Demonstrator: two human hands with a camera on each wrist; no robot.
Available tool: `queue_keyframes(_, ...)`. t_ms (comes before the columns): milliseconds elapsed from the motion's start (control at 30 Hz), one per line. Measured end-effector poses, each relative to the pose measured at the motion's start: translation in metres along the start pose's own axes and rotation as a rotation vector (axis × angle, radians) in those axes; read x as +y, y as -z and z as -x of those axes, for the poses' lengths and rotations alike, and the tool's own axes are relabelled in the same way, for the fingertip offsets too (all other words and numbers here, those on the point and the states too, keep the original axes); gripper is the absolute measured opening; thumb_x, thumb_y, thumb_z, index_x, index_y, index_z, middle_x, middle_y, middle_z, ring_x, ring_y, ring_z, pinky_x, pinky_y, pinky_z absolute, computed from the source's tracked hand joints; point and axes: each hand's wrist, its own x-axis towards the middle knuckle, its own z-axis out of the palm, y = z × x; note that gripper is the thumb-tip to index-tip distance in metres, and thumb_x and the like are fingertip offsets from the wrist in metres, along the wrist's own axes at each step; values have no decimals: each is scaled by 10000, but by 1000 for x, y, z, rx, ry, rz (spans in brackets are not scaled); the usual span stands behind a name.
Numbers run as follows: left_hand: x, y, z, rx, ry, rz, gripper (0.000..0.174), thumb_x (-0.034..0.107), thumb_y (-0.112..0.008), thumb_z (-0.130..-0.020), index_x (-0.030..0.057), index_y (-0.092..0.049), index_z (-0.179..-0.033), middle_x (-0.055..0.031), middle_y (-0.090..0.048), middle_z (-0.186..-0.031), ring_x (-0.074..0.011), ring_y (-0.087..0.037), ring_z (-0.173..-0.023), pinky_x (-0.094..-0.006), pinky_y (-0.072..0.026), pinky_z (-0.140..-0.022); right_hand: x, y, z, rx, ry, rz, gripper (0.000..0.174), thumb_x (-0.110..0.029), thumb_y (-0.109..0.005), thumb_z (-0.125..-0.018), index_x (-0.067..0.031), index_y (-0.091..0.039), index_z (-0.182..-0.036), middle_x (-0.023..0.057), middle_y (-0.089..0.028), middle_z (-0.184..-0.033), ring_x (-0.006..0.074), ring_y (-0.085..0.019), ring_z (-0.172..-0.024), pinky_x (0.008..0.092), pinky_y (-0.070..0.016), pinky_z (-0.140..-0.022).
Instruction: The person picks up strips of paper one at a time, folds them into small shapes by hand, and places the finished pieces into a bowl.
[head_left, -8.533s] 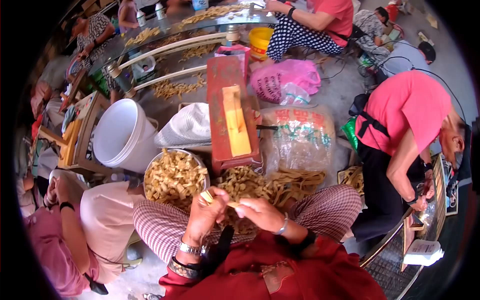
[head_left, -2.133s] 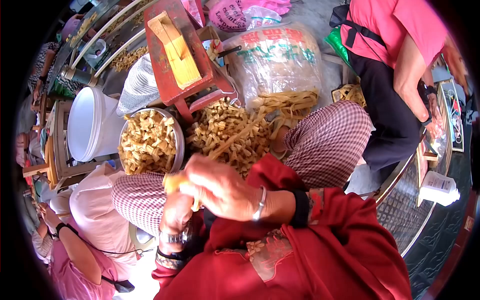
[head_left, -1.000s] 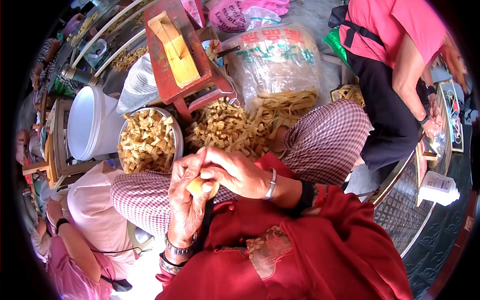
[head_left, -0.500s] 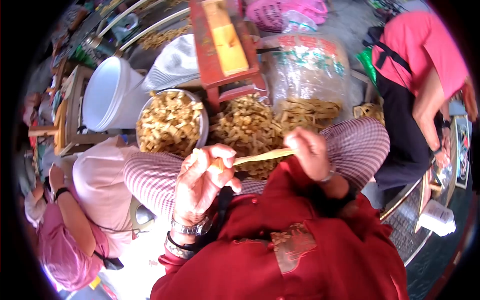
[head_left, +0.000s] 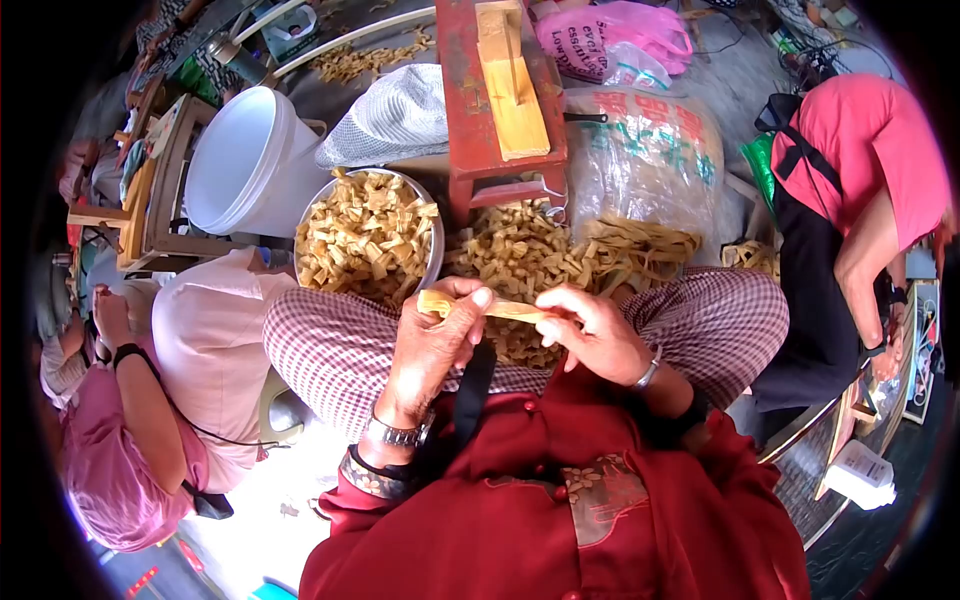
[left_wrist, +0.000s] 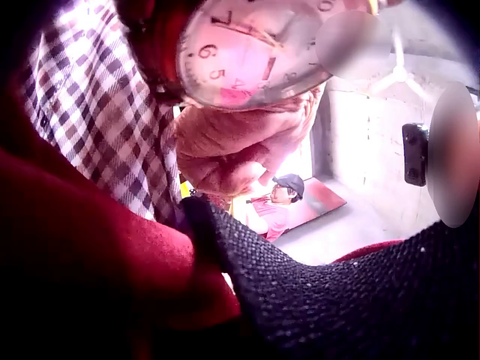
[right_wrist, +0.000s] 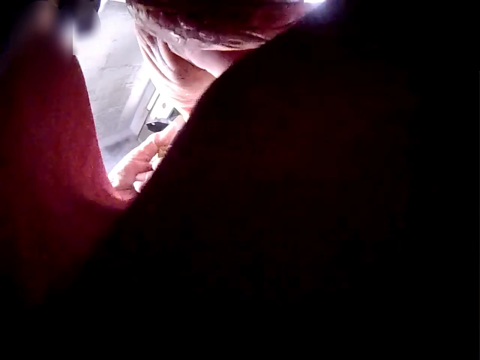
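1. Grey floor (head_left: 730,60) showed at the upper right of the frame; at upper centre stood a red worktop (head_left: 470,110) bearing a yellow wooden block (head_left: 525,130).
2. Just below the centre, the tan strip (head_left: 515,311) ran nearly level between both hands, its wider, folded-looking end jutting out at the left.
3. The left grip (head_left: 430,345) was clamped on the strip near that end; the right grip (head_left: 598,335) pinched the other end, thumb against finger.
4. Good handling, by my judgement, called for firm thumb pressure over the fold at left and a steady, untwisted pull at right; slack would probably loosen it, while a hard tug might split it.
5. Folded pieces (head_left: 365,235) filled a round bowl (head_left: 438,250) left of centre, seemingly a useful guide for even size. Loose strips (head_left: 635,245) lay right of centre.
6. A watch (left_wrist: 247,60) crowded the top of the left wrist view; the right one was mostly dark.
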Motion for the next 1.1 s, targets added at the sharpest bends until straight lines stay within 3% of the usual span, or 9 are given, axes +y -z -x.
queue_keyframes(100,-2,0,-4,-15,-27,39,197,157,-629,-882,-13,-582,-970,18,-492,-601,-30,-342,-412,-171,-264,-367,-14,-14,-11,-88,-78,50,165,-170,-573,-901,-30,-538,-982,70,-582,-717,115,-578,-610,269,-450,-464)
queue_keyframes(167,-2,4,-4,22,-70,93,106,96,-624,-870,22,-571,-923,23,-464,-593,-29,-333,-414,-172,-246,-362,-1,-23,-21,3,339,239,191,-167,-541,-904,-4,-526,-807,137,-502,-629,269,-517,-543,339,-413,-534)
queue_keyframes(367,33,16,-8,52,-186,305,58,57,-590,-879,45,-557,-833,46,-438,-579,-20,-321,-420,-184,-234,-356,-49,2,-24,-35,332,372,205,-168,-545,-902,-20,-535,-759,135,-499,-621,299,-509,-539,369,-396,-511)
queue_keyframes(500,75,-3,-45,75,-256,206,66,81,-584,-892,48,-555,-842,50,-442,-582,-16,-325,-425,-180,-241,-366,-84,38,-60,127,421,576,232,-198,-524,-916,-3,-556,-795,97,-501,-590,192,-497,-511,322,-399,-506)
queue_keyframes(567,97,-13,-67,52,-333,83,84,96,-584,-897,46,-554,-835,62,-457,-575,-16,-347,-420,-180,-253,-366,-91,59,-83,286,484,696,248,-238,-541,-912,-42,-524,-760,164,-516,-590,349,-549,-557,408,-399,-487)
queue_keyframes(867,105,-27,-184,192,-697,-276,155,134,-614,-861,-6,-620,-796,2,-603,-648,-87,-528,-544,-264,-429,-495,-89,106,-156,557,504,985,200,-239,-543,-893,-52,-527,-825,198,-561,-664,406,-568,-659,471,-419,-527)
queue_keyframes(967,101,-18,-175,383,-550,-670,186,159,-614,-861,-16,-638,-801,-26,-611,-614,-80,-526,-533,-270,-431,-494,-50,106,-150,477,426,941,189,-208,-502,-914,-44,-529,-823,180,-527,-644,371,-536,-596,425,-407,-533)
queue_keyframes(1033,104,-11,-148,238,-515,-572,216,198,-616,-877,0,-665,-805,-29,-625,-588,-61,-526,-516,-255,-411,-462,-43,94,-122,472,368,708,150,-141,-498,-916,-30,-561,-837,80,-529,-569,168,-514,-463,324,-393,-438)
queue_keyframes(1100,98,-8,-114,110,-438,-559,223,226,-636,-880,7,-670,-864,-8,-629,-627,-48,-508,-539,-220,-397,-475,-44,74,-93,388,373,537,145,-167,-509,-915,-43,-552,-855,119,-565,-609,218,-563,-501,342,-423,-451)
